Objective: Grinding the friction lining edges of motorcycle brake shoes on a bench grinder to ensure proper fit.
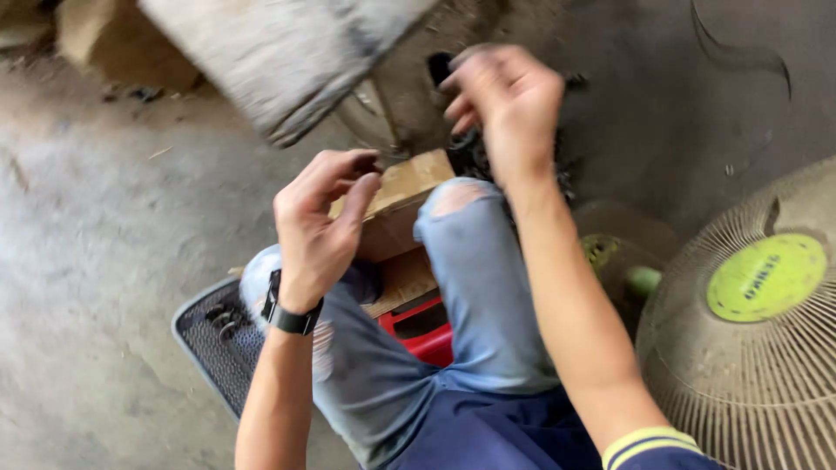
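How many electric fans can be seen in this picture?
1. The fan stands at the lower right, beside the right arm; it has a dusty beige grille and a green centre cap. The picture edge cuts it off, and others may be hidden out of view.

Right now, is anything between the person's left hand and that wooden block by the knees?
Nothing visible. The left hand already rests its fingers on the top edge of the wooden block. The right hand is raised past it over dark, blurred parts that cannot be made out.

Dusty grey concrete floor, dark stained wall (daylit), beige fan grille
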